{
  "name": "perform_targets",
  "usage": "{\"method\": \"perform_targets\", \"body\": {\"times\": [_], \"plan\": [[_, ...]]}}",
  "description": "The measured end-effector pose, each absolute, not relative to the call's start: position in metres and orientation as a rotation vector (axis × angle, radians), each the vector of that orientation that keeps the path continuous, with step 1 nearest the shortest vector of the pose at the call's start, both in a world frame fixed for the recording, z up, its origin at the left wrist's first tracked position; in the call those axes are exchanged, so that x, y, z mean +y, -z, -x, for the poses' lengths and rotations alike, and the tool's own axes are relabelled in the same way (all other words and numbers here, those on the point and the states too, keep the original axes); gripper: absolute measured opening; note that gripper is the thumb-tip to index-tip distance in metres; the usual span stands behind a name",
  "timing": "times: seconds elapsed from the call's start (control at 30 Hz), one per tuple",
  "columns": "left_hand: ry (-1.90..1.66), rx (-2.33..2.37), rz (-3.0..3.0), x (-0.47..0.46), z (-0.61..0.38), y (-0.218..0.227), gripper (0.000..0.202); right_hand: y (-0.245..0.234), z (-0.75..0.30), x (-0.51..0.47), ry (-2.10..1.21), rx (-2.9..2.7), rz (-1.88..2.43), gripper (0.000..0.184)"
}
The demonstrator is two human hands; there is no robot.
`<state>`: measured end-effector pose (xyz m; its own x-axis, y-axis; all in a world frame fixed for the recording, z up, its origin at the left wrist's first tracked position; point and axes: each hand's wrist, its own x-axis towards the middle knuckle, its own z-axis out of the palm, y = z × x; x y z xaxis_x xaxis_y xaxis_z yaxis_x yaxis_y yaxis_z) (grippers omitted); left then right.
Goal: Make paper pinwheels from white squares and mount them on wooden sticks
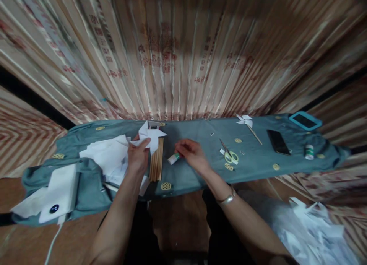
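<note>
My left hand point(138, 156) pinches a folded white paper pinwheel point(149, 137) by its near edge, above a bundle of thin wooden sticks point(157, 163) lying on the blue cloth point(200, 169). My right hand point(192, 152) is closed on a small white glue stick with a green end point(173, 158), which lies low over the cloth to the right of the sticks. A metal bracelet point(226, 199) circles my right wrist.
Loose white paper sheets point(106, 158) lie at the left, beside a white box with a dark button point(59, 194). Yellow-handled scissors point(229, 154), a finished pinwheel on a stick point(246, 123), a black phone point(278, 142), a teal-framed device point(305, 121) and a small green-capped bottle point(309, 152) lie at the right. Paper scraps point(315, 226) fill a bag lower right.
</note>
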<state>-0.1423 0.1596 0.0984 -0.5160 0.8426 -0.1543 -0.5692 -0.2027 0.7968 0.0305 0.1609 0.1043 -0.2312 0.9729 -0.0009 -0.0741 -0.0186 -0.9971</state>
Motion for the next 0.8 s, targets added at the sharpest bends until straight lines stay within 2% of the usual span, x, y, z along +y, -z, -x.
{"method": "perform_targets", "body": {"times": [0.07, 0.2, 0.3, 0.43, 0.7, 0.8], "plan": [[-1.896, 1.070, -0.336, 0.162, 0.147, -0.092, 0.039, -0.102, -0.011, 0.169, -1.391, -1.552, 1.099, 0.007], [-1.927, 1.118, -0.334, 0.166, 0.154, -0.086, 0.040, -0.095, 0.008, 0.186, -1.015, -2.030, 1.243, 0.017], [-1.937, 1.117, -0.341, 0.167, 0.158, -0.083, 0.042, -0.088, 0.007, 0.206, -0.894, -2.124, 1.289, 0.024], [-1.922, 1.105, -0.356, 0.166, 0.163, -0.079, 0.044, -0.081, 0.014, 0.244, -0.679, -2.224, 1.301, 0.020], [-1.991, 1.126, -0.406, 0.155, 0.186, -0.094, 0.044, -0.078, 0.064, 0.290, -0.219, -2.626, 1.152, 0.027], [-1.957, 1.147, -0.434, 0.151, 0.187, -0.097, 0.044, -0.075, 0.074, 0.295, -0.152, -2.693, 1.185, 0.026]]}}
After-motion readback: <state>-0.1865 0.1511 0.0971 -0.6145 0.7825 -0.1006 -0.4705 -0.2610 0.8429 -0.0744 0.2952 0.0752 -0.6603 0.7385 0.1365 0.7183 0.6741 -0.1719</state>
